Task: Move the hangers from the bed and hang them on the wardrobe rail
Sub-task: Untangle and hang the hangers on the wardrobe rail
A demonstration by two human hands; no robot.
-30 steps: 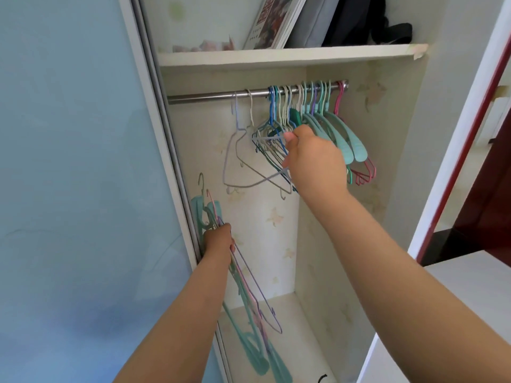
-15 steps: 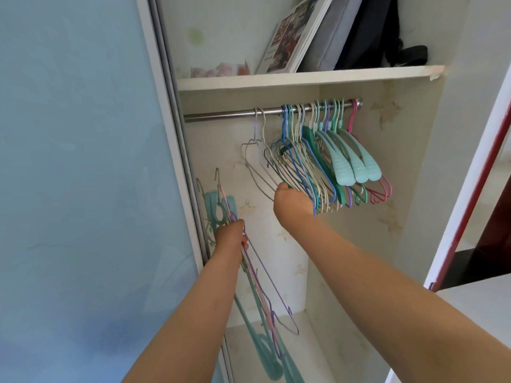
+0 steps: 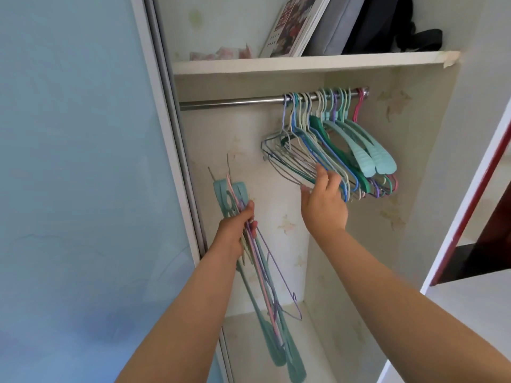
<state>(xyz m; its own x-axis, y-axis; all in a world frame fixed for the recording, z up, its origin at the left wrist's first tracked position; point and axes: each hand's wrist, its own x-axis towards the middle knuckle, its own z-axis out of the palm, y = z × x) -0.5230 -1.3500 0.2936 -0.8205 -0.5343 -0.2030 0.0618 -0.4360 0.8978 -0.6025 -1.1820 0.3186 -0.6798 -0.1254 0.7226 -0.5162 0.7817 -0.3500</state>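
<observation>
Left hand (image 3: 235, 229) at 8 o'clock gripping hanger bundle (image 3: 265, 275), right hand (image 3: 323, 200) with loose fingers touching hung hangers (image 3: 340, 158) on rail (image 3: 235, 102) at 1 o'clock.

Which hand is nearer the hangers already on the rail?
Right. The right hand touches the bottom of the hung hangers; the left hand is lower and to the left, gripping a bundle of hangers.
</observation>
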